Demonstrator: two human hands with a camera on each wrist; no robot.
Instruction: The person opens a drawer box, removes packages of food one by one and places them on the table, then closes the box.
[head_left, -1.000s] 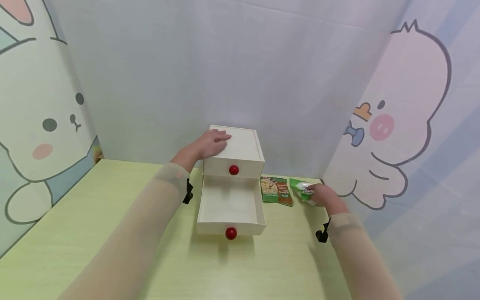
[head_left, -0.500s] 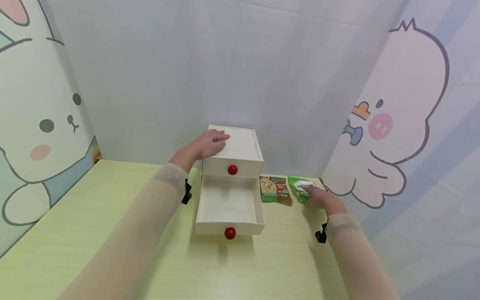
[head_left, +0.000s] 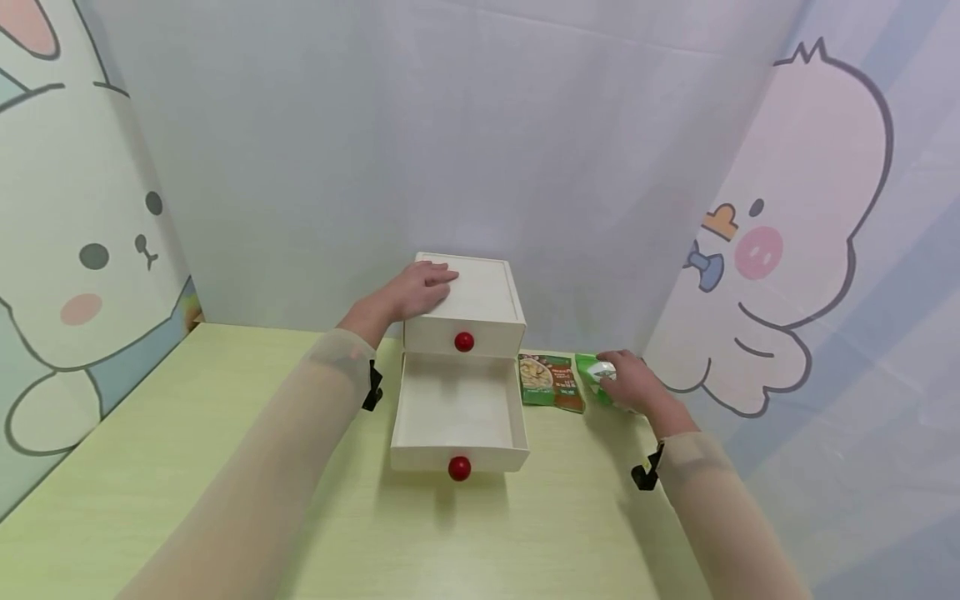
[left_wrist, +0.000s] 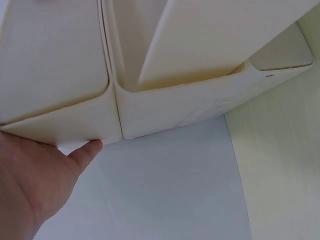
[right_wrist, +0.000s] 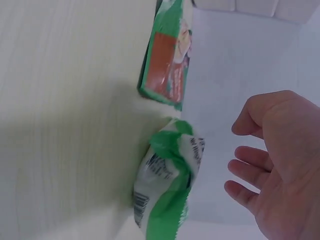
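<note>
My left hand rests on top of a white two-drawer box, fingers spread over its left side. In the left wrist view, the thumb lies along the box's side. The lower drawer is pulled out, bare inside, with a red knob; the upper one is shut. Over a green and white food packet at the right, my right hand hovers with loosely bent fingers. The right wrist view shows a gap between fingers and packet. In the head view the hand hides part of it.
A green and brown food packet with a picture of food lies between the box and the right-hand packet. Grey curtain stands behind the pale table, and cartoon-printed panels flank it.
My right hand has let go of the green and white packet and lifted off it, up and slightly back. The packet lies by the curtain. My left hand stays on the box.
</note>
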